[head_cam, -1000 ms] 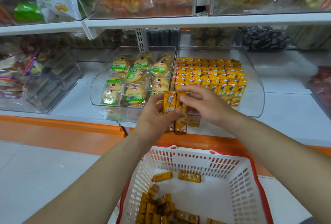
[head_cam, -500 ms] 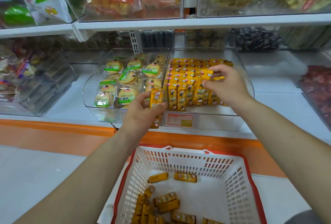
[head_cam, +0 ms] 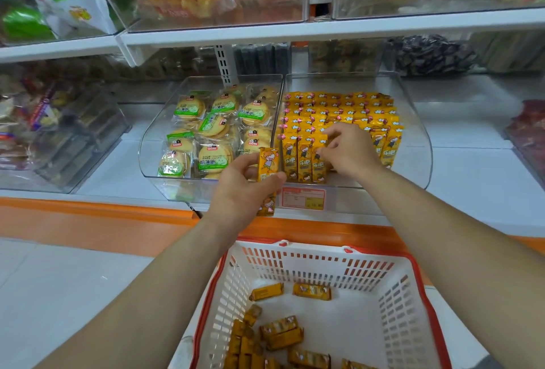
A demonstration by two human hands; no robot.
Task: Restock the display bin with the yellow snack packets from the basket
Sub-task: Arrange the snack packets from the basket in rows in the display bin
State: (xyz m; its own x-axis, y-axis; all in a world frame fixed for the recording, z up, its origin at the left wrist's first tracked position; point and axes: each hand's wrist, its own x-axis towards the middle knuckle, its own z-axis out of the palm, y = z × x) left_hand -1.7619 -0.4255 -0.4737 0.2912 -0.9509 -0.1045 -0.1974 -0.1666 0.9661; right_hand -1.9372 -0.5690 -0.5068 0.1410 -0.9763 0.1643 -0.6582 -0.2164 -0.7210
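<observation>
While the left hand (head_cam: pixel 244 188) grips yellow snack packets (head_cam: pixel 267 166) upright, the right hand (head_cam: pixel 352 152) reaches into the display bin (head_cam: pixel 418 121).
Round biscuits (head_cam: pixel 212 132) fill the clear bin on the left. The gripped packets stand just outside the display bin's front left corner. Inside it, the right thumb and fingers pinch an upright packet (head_cam: pixel 320 159) in the front row. Below, the white basket (head_cam: pixel 324 253) holds loose packets (head_cam: pixel 280 330).

White shelf (head_cam: pixel 477 171) carries 2 clear bins side by side: biscuit bin (head_cam: pixel 147 144), display bin (head_cam: pixel 420 144).
</observation>
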